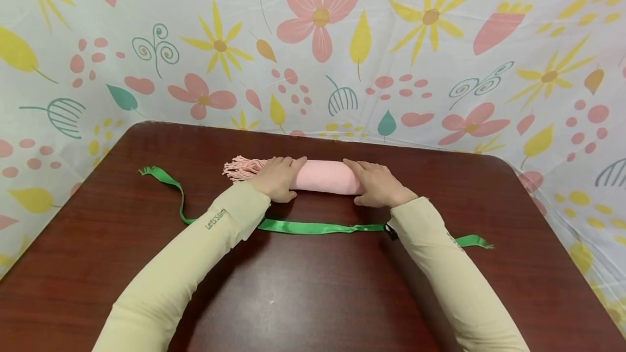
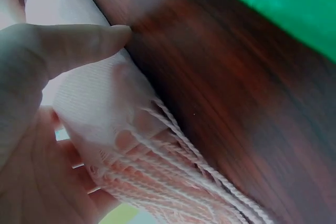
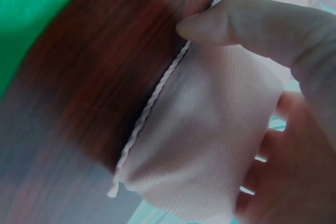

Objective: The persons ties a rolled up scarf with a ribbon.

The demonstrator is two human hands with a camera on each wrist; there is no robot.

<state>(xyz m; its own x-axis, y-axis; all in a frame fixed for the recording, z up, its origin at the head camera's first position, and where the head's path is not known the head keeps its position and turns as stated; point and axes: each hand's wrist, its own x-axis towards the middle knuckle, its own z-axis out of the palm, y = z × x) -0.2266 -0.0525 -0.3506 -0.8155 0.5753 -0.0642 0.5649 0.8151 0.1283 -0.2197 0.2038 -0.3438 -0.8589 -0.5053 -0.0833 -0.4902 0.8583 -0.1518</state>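
A pink rolled scarf (image 1: 325, 176) lies across the far middle of the dark wooden table (image 1: 303, 287), its tassels (image 1: 240, 168) sticking out at the left end. My left hand (image 1: 277, 177) grips the roll's left end, thumb in front and fingers over the top; in the left wrist view the thumb (image 2: 79, 45) presses the pink fabric (image 2: 100, 103) above the fringe (image 2: 173, 182). My right hand (image 1: 376, 182) grips the right end the same way, and the right wrist view shows its thumb (image 3: 247, 24) on the roll (image 3: 210, 129). A green ribbon (image 1: 318, 227) lies on the table under both forearms.
A floral cloth backdrop (image 1: 313, 48) rises behind and beside the table. The ribbon's left end (image 1: 156, 174) curls toward the table's left side and its right end (image 1: 476, 241) lies past my right sleeve. Bare tabletop stretches in front of the ribbon.
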